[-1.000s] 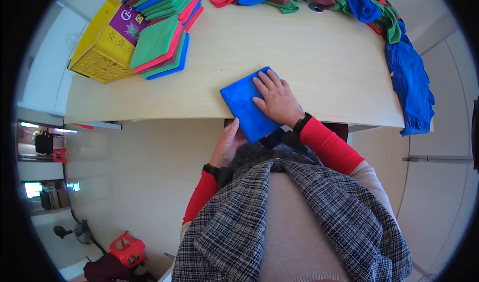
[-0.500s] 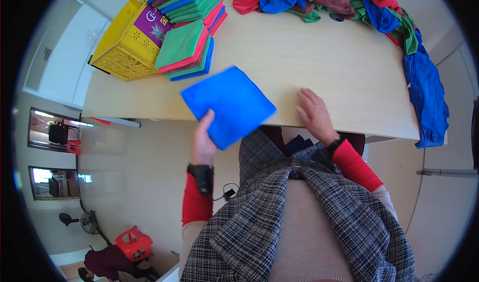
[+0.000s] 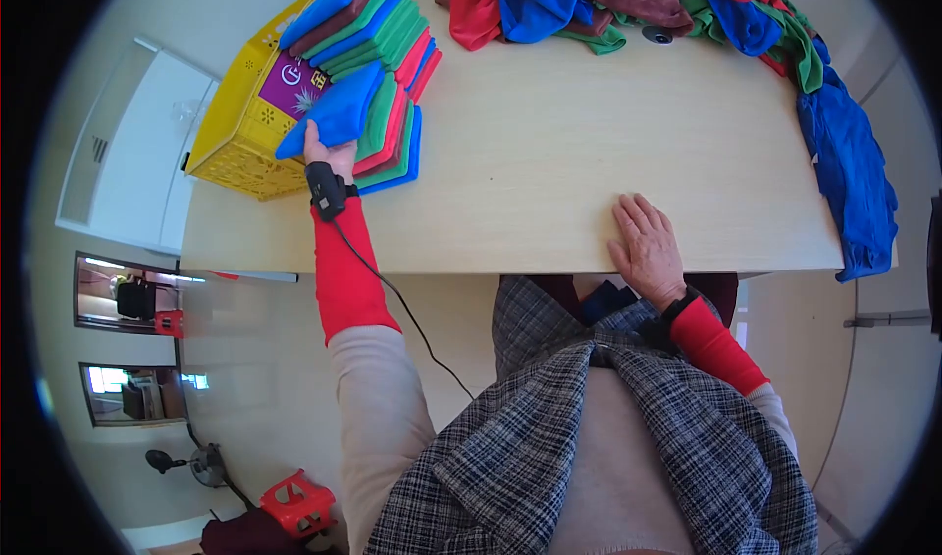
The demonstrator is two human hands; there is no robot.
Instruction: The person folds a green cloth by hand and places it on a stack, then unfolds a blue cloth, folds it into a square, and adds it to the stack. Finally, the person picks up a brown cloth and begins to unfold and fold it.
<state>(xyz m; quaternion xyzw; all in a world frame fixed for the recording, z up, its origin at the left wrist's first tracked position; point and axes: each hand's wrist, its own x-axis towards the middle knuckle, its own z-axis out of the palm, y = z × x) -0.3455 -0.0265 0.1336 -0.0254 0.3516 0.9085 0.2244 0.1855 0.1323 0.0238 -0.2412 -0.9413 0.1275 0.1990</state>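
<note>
My left hand point(image 3: 331, 153) is closed on a folded blue cloth point(image 3: 341, 109), its thumb on top and the fingers hidden beneath. The cloth overlaps the front stack of folded cloths point(image 3: 404, 143), which shows green, red, brown and blue layers, and its near corner reaches past the stack toward the yellow crate point(image 3: 228, 128). My right hand point(image 3: 650, 249) lies flat on the table point(image 3: 549, 153) close to the front edge, fingers stretched out and holding nothing.
Behind the front stack stands a second stack of folded cloths point(image 3: 368, 27). Loose, crumpled cloths point(image 3: 549, 3) run along the far side, and a blue one point(image 3: 849, 177) hangs at the table's right edge. On the floor to the left are a red stool point(image 3: 297, 504) and a fan point(image 3: 206, 465).
My left hand has carried the blue cloth from the table's front edge up and left, over the front stack. My right hand stays on the table, its fingers now flatter.
</note>
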